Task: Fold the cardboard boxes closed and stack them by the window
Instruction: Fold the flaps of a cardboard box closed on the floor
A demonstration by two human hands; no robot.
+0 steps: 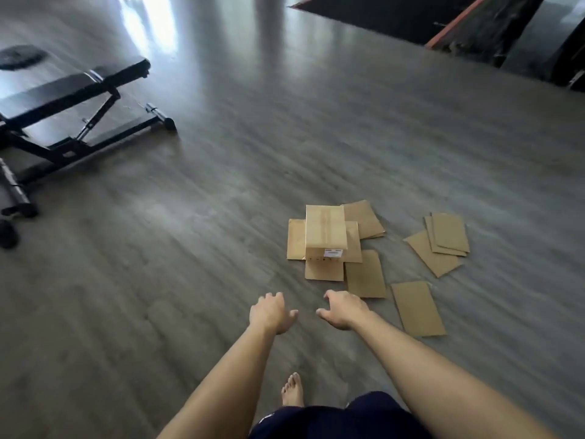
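A brown cardboard box point(325, 231) stands on the grey floor with its flaps spread flat around it and a white label on its near side. Flattened boxes lie around it: one point(365, 274) at its near right, one point(418, 308) closer to me, one point(364, 218) behind it, and a small pile point(443, 242) further right. My left hand point(270, 312) and my right hand point(342, 308) reach forward, palms down, fingers loosely curled, holding nothing. Both hover short of the box, apart from it.
A black weight bench point(69, 109) stands at the left with a dark round weight plate point(20, 57) behind it. A dark mat point(364, 14) and dark equipment fill the far right. My bare foot point(292, 389) is on the floor below my hands.
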